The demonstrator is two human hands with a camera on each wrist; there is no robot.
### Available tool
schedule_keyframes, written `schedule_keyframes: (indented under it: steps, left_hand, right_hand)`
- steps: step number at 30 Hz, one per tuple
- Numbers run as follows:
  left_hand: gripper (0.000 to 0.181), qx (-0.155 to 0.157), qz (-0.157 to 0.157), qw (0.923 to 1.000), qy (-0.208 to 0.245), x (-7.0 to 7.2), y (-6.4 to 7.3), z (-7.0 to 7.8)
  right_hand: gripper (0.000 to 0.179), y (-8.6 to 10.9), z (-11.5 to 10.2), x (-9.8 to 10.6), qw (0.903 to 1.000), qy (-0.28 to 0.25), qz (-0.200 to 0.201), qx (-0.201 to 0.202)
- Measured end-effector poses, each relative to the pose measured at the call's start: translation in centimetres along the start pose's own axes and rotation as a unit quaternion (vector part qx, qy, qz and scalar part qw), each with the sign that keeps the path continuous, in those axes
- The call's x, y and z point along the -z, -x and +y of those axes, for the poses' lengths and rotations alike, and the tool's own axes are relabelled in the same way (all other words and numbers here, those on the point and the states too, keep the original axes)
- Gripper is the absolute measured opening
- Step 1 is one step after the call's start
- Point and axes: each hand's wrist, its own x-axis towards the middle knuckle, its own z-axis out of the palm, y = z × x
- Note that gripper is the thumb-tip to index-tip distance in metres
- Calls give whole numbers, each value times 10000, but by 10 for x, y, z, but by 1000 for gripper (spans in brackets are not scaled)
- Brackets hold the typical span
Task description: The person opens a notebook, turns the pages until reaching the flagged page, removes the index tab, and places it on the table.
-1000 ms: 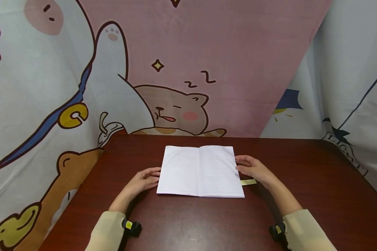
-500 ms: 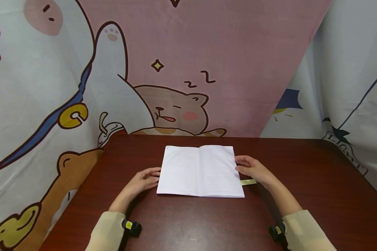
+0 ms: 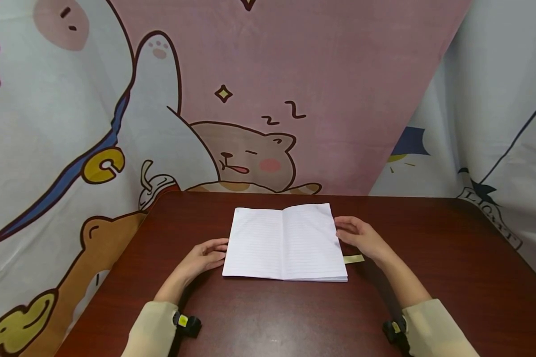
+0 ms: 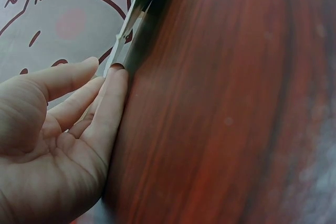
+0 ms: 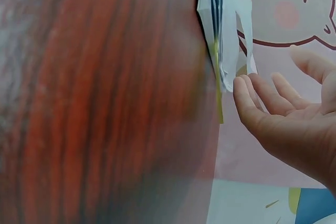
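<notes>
An open notebook (image 3: 259,243) with lined white pages lies on the table. My left hand (image 3: 202,257) rests at its left edge, fingers loosely extended; in the left wrist view the fingertips (image 4: 118,77) touch the edge and the thumb stands apart from it. At the right edge is my right hand (image 3: 364,239), relaxed, its fingers against the edge of a raised page (image 5: 248,35). The thumb does not pinch that page. A pale yellow strip (image 3: 354,259) sticks out from the notebook's right side, below the right hand.
The dark reddish-brown table (image 3: 268,317) extends around the notebook. Behind it hangs a pink and white cloth (image 3: 339,99) printed with cartoon animals. A small black wrist camera (image 3: 189,325) sits at the left cuff, and another camera (image 3: 394,329) at the right.
The right page's upper corner has risen a little off the pages below. My right hand has shifted slightly upward; the left hand has stayed still.
</notes>
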Motion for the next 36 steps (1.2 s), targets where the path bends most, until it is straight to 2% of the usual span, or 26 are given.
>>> schedule_keyframes:
  steps: [18, 28, 36]
  left_hand:
    - [53, 32, 9, 10000, 69, 0, -1, -1]
    - [53, 32, 21, 10000, 27, 0, -1, -1]
    - [53, -5, -31, 9999, 98, 0, 0, -1]
  right_hand:
    - [50, 4, -16, -7, 9976, -403, 350, 433]
    - [51, 6, -25, -11, 9930, -853, 393, 714]
    - [51, 6, -32, -14, 9915, -1006, 343, 755]
